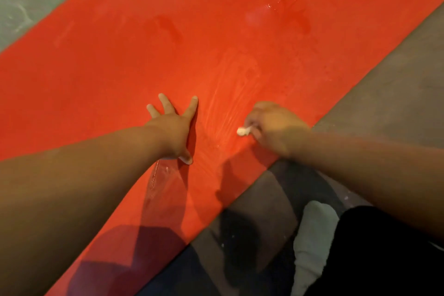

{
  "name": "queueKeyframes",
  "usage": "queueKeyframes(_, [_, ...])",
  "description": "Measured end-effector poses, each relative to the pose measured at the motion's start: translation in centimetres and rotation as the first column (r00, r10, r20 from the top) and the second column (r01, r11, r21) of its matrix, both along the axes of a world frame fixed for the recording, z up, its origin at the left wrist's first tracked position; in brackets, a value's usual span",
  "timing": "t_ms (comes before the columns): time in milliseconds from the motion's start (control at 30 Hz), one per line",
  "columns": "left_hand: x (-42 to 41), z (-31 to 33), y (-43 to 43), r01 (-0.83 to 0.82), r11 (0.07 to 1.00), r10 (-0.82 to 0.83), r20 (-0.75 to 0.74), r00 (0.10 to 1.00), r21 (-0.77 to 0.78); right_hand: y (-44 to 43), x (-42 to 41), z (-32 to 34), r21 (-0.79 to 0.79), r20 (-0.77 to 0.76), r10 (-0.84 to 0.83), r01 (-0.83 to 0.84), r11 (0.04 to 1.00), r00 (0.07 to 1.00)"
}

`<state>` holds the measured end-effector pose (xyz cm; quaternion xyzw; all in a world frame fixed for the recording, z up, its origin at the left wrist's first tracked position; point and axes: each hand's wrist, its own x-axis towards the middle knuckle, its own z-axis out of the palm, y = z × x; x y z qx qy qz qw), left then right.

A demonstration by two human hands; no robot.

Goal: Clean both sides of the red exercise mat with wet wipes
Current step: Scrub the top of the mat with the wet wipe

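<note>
Wearing a pale, off-white sock [314,228], soft and slightly creased. Wearing plain black clothing [384,255] just beside it at the lower right, too dark for seams or fabric to be told. Showing both forearms bare right to the view's edges, left forearm [84,175] and right forearm [372,161]. Going bare-handed too: left hand [171,127], right hand [274,125], showing short nails on the left.

Open mat [216,43] lies unobstructed ahead of both hands. The left hand [171,125], pressed flat, bars leftward passage for the right hand [274,125] gripping a wipe [243,131]; bare floor [396,84] and, apparently, a socked foot [313,230] flank the near edge.
</note>
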<state>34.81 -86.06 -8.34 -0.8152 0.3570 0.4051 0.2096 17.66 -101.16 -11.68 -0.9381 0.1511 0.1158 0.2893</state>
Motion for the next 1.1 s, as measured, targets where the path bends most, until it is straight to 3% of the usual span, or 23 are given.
queueKeyframes(100, [-0.3, 0.0, -0.5, -0.009, 1.000, 0.009, 0.017, 1.000, 0.002, -7.3, 0.5, 0.3, -0.258, 0.036, -0.333, 0.330, 0.908, 0.942])
queueKeyframes(200, [-0.5, 0.3, -0.9, -0.025, 1.000, 0.025, 0.026, 0.999, 0.011, -5.6, 0.8, 0.4, -0.273, 0.012, -0.378, 0.366, 0.889, 0.926])
queueKeyframes(300, [-0.5, 0.4, -0.9, -0.024, 1.000, 0.024, 0.026, 0.999, 0.019, 2.7, 0.2, 0.0, -0.092, 0.026, -0.106, 0.108, 0.990, 0.994])
queueKeyframes(367, [-0.6, 0.5, -0.8, -0.018, 1.000, 0.017, 0.033, 0.999, 0.025, 6.8, -0.7, 0.5, 0.007, 0.055, 0.131, -0.132, 0.991, 0.990])
queueKeyframes(433, [-0.6, 0.4, -0.9, -0.012, 1.000, 0.011, 0.042, 0.999, 0.026, 5.9, -0.7, 0.1, 0.022, 0.094, 0.213, -0.216, 0.976, 0.973])
queueKeyframes(467, [-0.6, 0.5, -0.9, -0.015, 1.000, 0.014, 0.041, 0.999, 0.027, 4.3, -0.1, -0.1, -0.021, 0.078, 0.175, -0.174, 0.985, 0.981])
queueKeyframes(533, [-0.6, 0.5, -0.8, -0.020, 1.000, 0.019, 0.034, 0.999, 0.022, -0.3, 1.3, -0.1, -0.112, 0.043, -0.065, 0.069, 0.991, 0.997])
queueKeyframes(600, [-0.6, 0.4, -0.9, -0.016, 1.000, 0.015, 0.038, 0.999, 0.026, -5.9, 2.4, 0.3, -0.207, 0.017, -0.383, 0.378, 0.902, 0.923])
queueKeyframes(667, [-0.5, 0.4, -0.9, -0.012, 0.999, 0.010, 0.047, 0.999, 0.032, -8.6, 3.1, 0.9, -0.287, -0.089, -0.502, 0.461, 0.840, 0.860])
queueKeyframes(800, [-0.6, 0.5, -0.9, -0.019, 0.999, 0.017, 0.050, 0.999, 0.032, -2.1, 3.8, 1.3, -0.181, -0.029, -0.307, 0.297, 0.938, 0.951])
queueKeyframes(867, [-0.6, 0.5, -0.9, -0.009, 1.000, 0.008, 0.053, 0.999, 0.025, 4.0, 2.3, 1.3, -0.025, -0.055, -0.051, 0.049, 0.998, 0.997])
queueKeyframes(933, [-0.6, 0.5, -0.9, 0.002, 0.999, -0.004, 0.062, 0.998, 0.033, 7.0, 0.6, 1.3, 0.057, -0.049, 0.148, -0.145, 0.988, 0.988])
queueKeyframes(967, [-0.6, 0.5, -0.9, 0.008, 0.999, -0.011, 0.065, 0.998, 0.041, 6.4, 0.4, 1.0, 0.076, -0.030, 0.119, -0.117, 0.990, 0.992])
queueKeyframes(1033, [-0.6, 0.6, -1.0, 0.014, 0.999, -0.018, 0.071, 0.997, 0.053, 2.3, 0.7, 0.3, 0.065, -0.048, -0.095, 0.098, 0.993, 0.994])
queueKeyframes(1100, [-0.7, 0.7, -1.1, 0.020, 0.998, -0.025, 0.082, 0.996, 0.065, -3.3, 0.4, 0.0, -0.052, 0.008, -0.336, 0.336, 0.941, 0.942])
